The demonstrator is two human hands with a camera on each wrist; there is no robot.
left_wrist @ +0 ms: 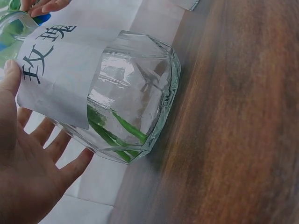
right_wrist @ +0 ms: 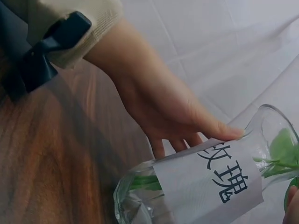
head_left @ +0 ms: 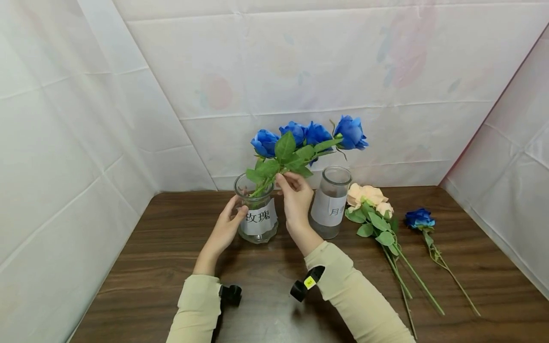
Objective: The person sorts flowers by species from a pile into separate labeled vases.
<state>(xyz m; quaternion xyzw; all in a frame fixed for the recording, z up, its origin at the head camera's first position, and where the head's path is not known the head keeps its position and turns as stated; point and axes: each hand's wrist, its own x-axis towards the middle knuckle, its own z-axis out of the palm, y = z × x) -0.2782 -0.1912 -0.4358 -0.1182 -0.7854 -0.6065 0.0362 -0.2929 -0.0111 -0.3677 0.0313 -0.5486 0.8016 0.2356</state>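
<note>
My left hand (head_left: pixel 226 222) holds a clear glass vase (head_left: pixel 258 238) by its side, thumb on the front and fingers behind. A white paper label (left_wrist: pixel 60 70) with black characters wraps this vase. Green stems (left_wrist: pixel 124 135) reach down to its faceted base. At the vase mouth my right hand (head_left: pixel 297 195) pinches the stems of several blue roses (head_left: pixel 293 133) between thumb and fingers. Their blooms lean up and to the right above the rim, with green leaves (head_left: pixel 285 146) bunched below them.
Right of the hands stands a taller labelled glass vase (head_left: pixel 331 226) with no flowers in it. Beside it, peach roses (head_left: pixel 367 196) lie on the wooden table (head_left: pixel 171 286). A single blue rose (head_left: pixel 420 218) lies farther right. White cloth (head_left: pixel 300 57) hangs behind the table.
</note>
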